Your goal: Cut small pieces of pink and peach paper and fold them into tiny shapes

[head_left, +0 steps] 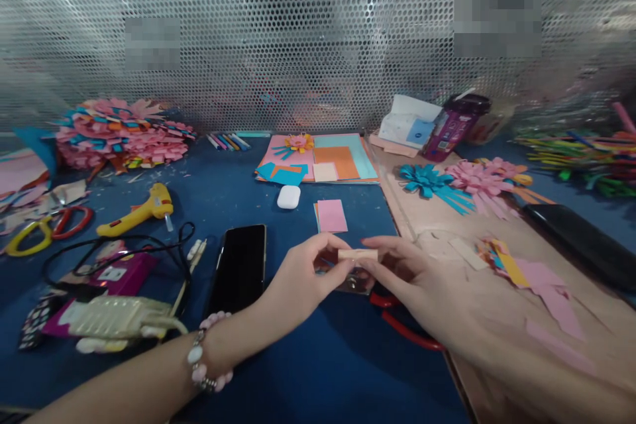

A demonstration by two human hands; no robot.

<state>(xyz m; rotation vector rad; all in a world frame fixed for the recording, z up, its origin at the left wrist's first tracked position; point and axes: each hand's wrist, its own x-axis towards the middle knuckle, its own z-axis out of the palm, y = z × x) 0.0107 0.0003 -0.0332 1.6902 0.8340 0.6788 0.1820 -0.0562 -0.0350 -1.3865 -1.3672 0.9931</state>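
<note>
Both my hands meet over the blue table, pinching a small cream-coloured folded piece of paper (358, 255) between thumbs and fingers. My left hand (311, 271), with a beaded bracelet at the wrist, grips its left end. At the other end is my right hand (410, 278), its thumb and fingers closed on the paper. Red-handled scissors (410, 332) lie partly hidden beneath my right hand. Just beyond the hands lies a small stack of pink and orange paper pieces (332, 216).
A black phone (239, 265), a yellow glue gun (142, 210) and a power strip with cables (116, 317) lie left. Coloured paper sheets (342, 152) and a white case (289, 197) sit ahead. Paper flowers (427, 179), a purple cup (454, 126) and a black pouch (579, 242) stand right.
</note>
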